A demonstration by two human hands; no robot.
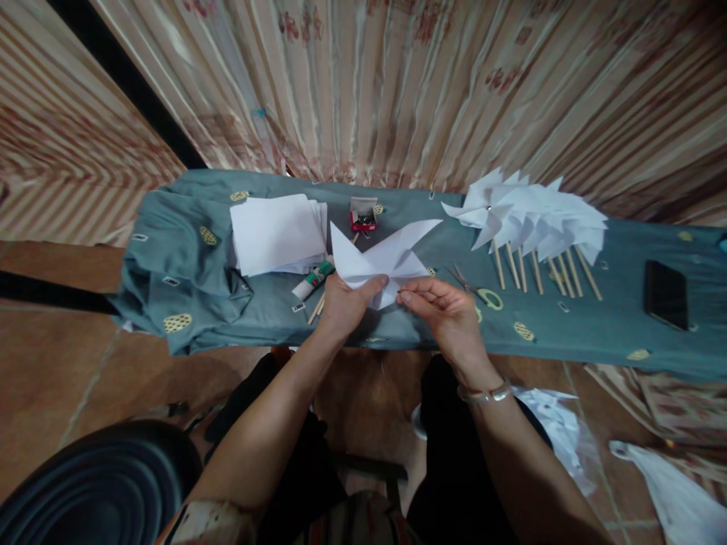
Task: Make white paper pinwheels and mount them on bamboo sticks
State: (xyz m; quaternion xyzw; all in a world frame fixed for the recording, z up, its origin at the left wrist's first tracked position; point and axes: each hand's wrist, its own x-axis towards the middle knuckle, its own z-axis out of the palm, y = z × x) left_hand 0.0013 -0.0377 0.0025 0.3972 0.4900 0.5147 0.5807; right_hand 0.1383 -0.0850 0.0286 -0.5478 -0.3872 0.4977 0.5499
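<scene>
My left hand (349,303) grips a folded white paper pinwheel (382,256) from below, thumb pressed on its centre. My right hand (446,309) is pinched at the pinwheel's centre on something thin, too small to name. Both hands hover over the front edge of a narrow bench covered with a teal cloth (187,265). A glue tube (312,281) and a wooden stick (316,306) lie just left of my left hand. Scissors (477,288) lie right of my right hand.
A stack of white paper squares (277,232) sits at the left, a small red box of pins (363,214) behind the pinwheel. Several finished pinwheels on sticks (534,219) lie at the right, a black phone (666,294) beyond. A black stool (102,484) stands lower left, paper scraps (560,424) on the floor.
</scene>
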